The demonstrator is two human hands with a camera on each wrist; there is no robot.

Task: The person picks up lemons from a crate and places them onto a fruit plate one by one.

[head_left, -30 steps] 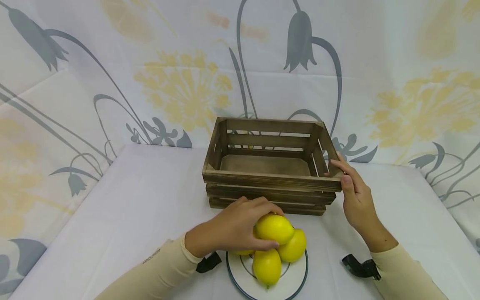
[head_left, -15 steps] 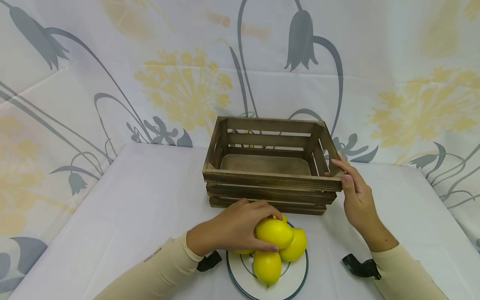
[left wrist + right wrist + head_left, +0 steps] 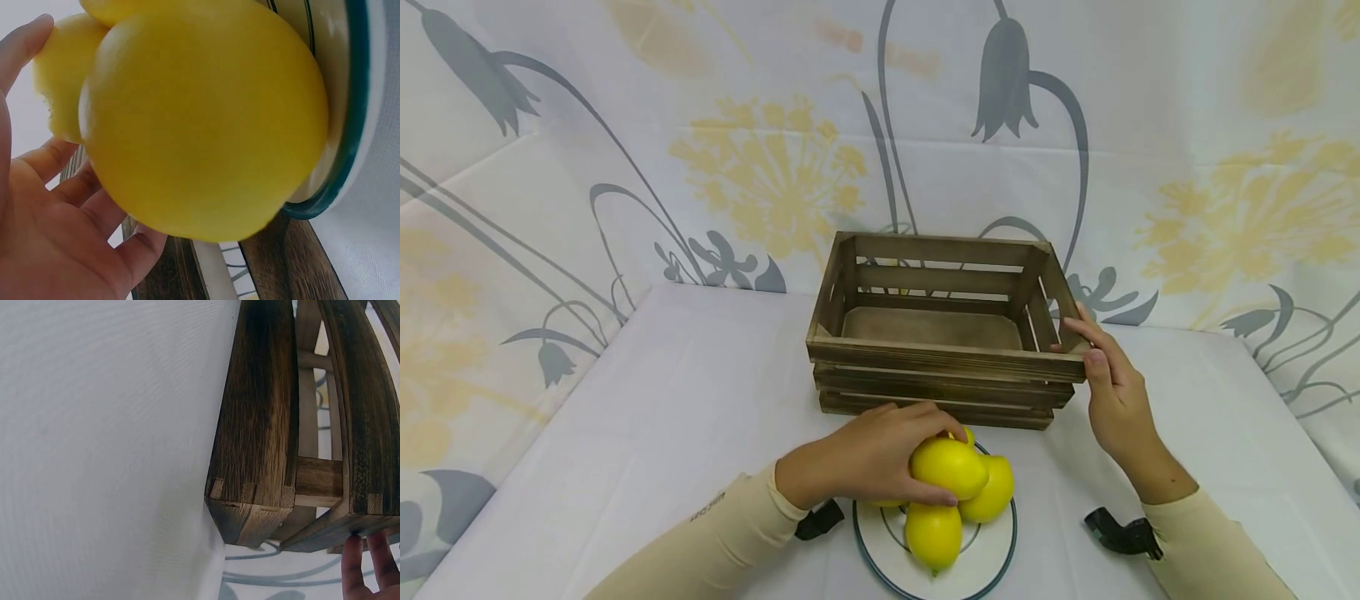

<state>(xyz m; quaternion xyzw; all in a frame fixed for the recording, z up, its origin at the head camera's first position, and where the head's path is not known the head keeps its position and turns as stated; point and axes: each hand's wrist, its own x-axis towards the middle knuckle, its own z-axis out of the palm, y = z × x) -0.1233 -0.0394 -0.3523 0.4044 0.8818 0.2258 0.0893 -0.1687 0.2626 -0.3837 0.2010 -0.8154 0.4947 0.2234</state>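
In the head view my left hand (image 3: 872, 454) grips the top lemon (image 3: 950, 468) of a pile, thumb at its near side and fingers over its far side. Beneath it, several more lemons, among them a front lemon (image 3: 934, 535) and a right lemon (image 3: 991, 490), rest on a white plate (image 3: 880, 557) with a dark green-blue rim. A large lemon (image 3: 206, 125) fills the left wrist view and partly hides the gripped lemon (image 3: 65, 75). My right hand (image 3: 1116, 400) holds the right end of a brown slatted wooden crate (image 3: 940, 360), thumb at its front corner.
The crate stands directly behind the plate, its inside bare. A patterned cloth backdrop (image 3: 775, 192) rises behind it. White cloth (image 3: 700, 400) covers the table. Black wrist-camera pieces (image 3: 1122, 533) stick out beside both sleeves.
My left hand and the top lemon have sunk slightly over the last second, and a lemon behind shows more. My right hand and the crate have stayed put.
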